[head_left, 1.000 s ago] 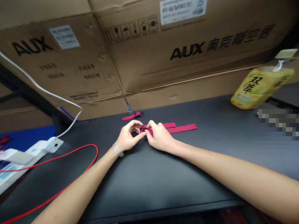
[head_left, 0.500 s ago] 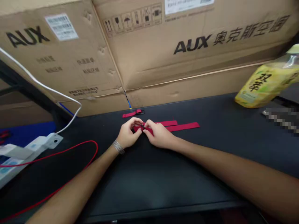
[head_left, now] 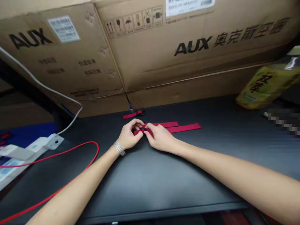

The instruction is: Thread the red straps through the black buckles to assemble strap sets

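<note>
Both hands meet over a red webbing strap [head_left: 185,128] at the middle of the black table. My left hand [head_left: 130,135] is closed, its thumb and fingers pinching the strap's left end beside a small black buckle [head_left: 143,128]. Close against the buckle, my right hand [head_left: 159,135] pinches the strap from the other side. The strap's flat tail runs out to the right past my right hand. A second red band [head_left: 170,124] lies just behind it; whether the two join is hidden by my fingers. Farther back rests a short red strap [head_left: 130,116] with a black ring.
Large cardboard boxes [head_left: 150,72] stand along the back of the table [head_left: 150,187]. At the left lie a white power strip [head_left: 30,153], a white cable [head_left: 42,82] and a looping red cable [head_left: 93,156]. A yellow-labelled bottle [head_left: 264,84] stands at the right.
Both hands keep their pinch at the buckle, with only a slight shift of the fingers; more of the black buckle shows between them. The straps lie almost as before.
</note>
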Tool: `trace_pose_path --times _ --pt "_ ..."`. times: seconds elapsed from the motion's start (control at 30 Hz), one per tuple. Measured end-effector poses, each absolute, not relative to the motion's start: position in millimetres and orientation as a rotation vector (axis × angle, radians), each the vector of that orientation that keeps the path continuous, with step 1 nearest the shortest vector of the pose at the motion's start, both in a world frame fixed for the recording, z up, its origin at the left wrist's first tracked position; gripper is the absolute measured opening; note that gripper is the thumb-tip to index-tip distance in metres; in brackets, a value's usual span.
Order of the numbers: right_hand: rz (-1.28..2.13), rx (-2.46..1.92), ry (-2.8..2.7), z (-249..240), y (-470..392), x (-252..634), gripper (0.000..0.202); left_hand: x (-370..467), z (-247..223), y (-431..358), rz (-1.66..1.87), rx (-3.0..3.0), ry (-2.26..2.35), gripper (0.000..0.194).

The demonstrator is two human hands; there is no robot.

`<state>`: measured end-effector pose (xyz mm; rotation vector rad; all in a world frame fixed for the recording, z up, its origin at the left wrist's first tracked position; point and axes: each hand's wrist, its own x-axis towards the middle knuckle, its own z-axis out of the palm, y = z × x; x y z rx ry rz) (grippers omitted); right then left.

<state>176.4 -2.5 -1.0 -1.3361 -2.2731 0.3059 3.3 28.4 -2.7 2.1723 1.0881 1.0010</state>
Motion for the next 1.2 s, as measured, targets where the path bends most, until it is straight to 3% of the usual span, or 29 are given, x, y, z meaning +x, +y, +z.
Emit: trace_pose_path --times 1.2 --pt "0.272 -1.413 -2.125 -1.8 11.5 183.2 0.016 8.0 2.2 27.9 1.136 1.973 1.12 0.021"
